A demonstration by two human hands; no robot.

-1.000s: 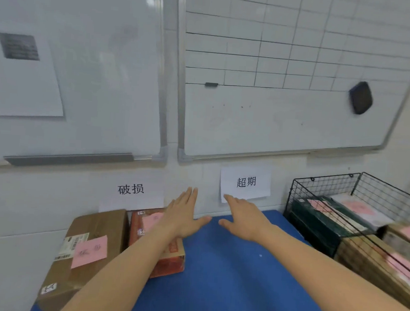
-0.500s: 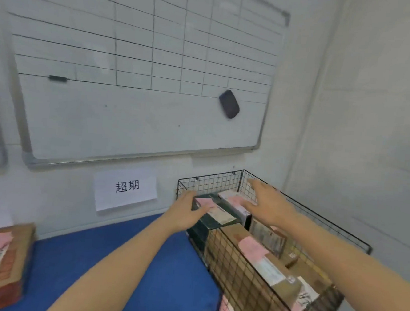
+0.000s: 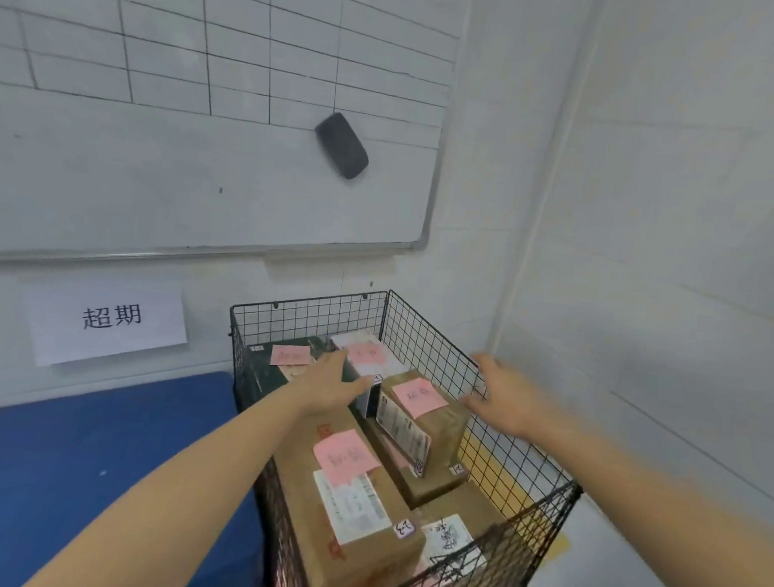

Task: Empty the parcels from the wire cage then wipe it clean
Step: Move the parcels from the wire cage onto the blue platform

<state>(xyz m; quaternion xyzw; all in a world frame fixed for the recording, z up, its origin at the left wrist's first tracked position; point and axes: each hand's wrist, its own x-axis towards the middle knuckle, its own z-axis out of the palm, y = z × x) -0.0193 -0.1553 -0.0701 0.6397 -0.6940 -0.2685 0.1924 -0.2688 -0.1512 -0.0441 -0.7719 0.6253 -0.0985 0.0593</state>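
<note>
**Inspector:** What is obscured?

**Recorder:** The lower front of the wire cage [image 3: 423, 338] runs off the bottom edge, and its floor is hidden under the parcels. The left forearm covers one end of the long brown parcel [image 3: 360, 490]. The right hand [image 3: 509, 398] is blurred. The writing on the pink notes [image 3: 344, 456] is illegible.

**Inspector:** Where is the cage in relation to the hands?

**Recorder:** It is directly beneath both. The left hand [image 3: 329, 381], fingers straight and holding nothing, hovers over the back of the cage. It lies across the dark green parcel [image 3: 311, 344] and the white parcel [image 3: 354, 338]; I cannot tell whether it touches them. The right hand, fingers spread and also holding nothing, is at the rim of the cage's right wall, just beside the small brown parcel [image 3: 449, 423].

**Inspector:** Counts?

**Recorder:** One cage. Five parcels are visible inside it, the fifth being a brown one [image 3: 470, 508] low at the front right. There are four pink notes on top faces. Left of the cage are a blue bench [image 3: 62, 453] and one paper sign [image 3: 105, 322] on the wall. Above the cage is one whiteboard [image 3: 153, 182] carrying one black eraser [image 3: 341, 145].
</note>
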